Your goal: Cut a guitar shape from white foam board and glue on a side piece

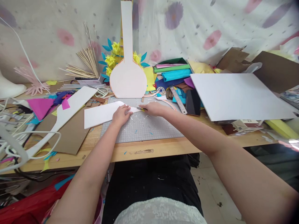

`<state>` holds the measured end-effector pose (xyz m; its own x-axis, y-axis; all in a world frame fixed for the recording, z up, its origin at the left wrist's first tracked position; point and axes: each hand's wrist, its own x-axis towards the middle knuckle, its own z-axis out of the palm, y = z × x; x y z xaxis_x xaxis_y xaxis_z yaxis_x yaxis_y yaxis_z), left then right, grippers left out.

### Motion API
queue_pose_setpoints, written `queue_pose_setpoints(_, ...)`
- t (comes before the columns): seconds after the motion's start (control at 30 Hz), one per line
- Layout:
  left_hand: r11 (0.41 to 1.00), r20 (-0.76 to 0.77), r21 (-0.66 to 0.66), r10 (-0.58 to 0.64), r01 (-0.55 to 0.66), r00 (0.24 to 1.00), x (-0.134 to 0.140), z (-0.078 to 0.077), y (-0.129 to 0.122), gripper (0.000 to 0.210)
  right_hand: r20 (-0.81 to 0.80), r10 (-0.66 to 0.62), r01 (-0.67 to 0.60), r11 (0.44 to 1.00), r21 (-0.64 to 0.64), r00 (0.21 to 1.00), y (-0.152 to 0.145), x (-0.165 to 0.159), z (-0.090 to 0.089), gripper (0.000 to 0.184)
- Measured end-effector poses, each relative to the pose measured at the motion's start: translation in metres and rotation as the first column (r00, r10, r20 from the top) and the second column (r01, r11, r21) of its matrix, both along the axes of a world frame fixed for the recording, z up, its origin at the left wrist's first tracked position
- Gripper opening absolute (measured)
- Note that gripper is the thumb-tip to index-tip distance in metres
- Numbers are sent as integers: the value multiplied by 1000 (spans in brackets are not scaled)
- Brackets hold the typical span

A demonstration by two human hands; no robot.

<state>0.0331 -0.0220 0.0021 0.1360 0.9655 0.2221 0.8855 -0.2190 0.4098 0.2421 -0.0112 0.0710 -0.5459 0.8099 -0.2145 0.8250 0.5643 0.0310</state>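
Observation:
On the grey cutting mat (151, 130) lies a white foam board piece (100, 114), its left end reaching past the mat. My left hand (121, 115) rests on the board near its narrow right part, fingers spread and pressing it down. In my right hand (153, 109) is a utility knife (141, 108), yellow and dark, its tip pointing left at the board's narrow end. Whether the blade is in the board, I cannot tell. Small white and blue scraps dot the mat. Behind it stands a white lute-shaped board (128, 79) with an orange edge.
A steel ruler (178, 100) and a black phone (193, 102) lie right of the mat. Farther right is a large white board (240, 96). Brown cardboard (72, 137), a long white strip (63, 119) and white cables (30, 137) crowd the left side.

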Motion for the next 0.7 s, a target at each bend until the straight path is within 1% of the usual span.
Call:
queue_pose_setpoints(0.17, 1000, -8, 8, -1, 1, 1000, 0, -1, -1, 28, -53, -22, 21, 1000, -9, 998, -5, 14, -7, 48)
queue_pose_setpoints(0.33, 1000, -6, 1, 1, -1, 1000, -1, -3, 1, 29, -85, -64, 60, 997, -53, 994, -8, 34, -13, 48)
queue_pose_setpoints(0.43, 1000, -8, 18, -16, 16, 1000, -2, -5, 2, 28, -117, -72, 62, 994, -87, 991, -6, 46, -12, 49)
queue_pose_setpoints(0.53, 998, -33, 51, -32, 34, 999, -1, -6, 1, 29, -171, -103, 77, 985, -152, 980, -2, 49, -7, 51)
queue_pose_setpoints(0.57, 997, -42, 68, -32, 35, 999, -1, -6, 0, 30, -211, -128, 99, 984, -146, 969, -1, 47, -6, 54)
queue_pose_setpoints(0.63, 994, -55, 107, -29, 34, 998, -1, -6, -2, 32, -308, -158, 141, 987, -78, 938, 2, 38, -5, 65)
queue_pose_setpoints(0.7, 989, -59, 145, -23, 31, 998, -1, -5, -4, 34, -366, -141, 150, 989, -4, 920, 5, 27, -9, 78)
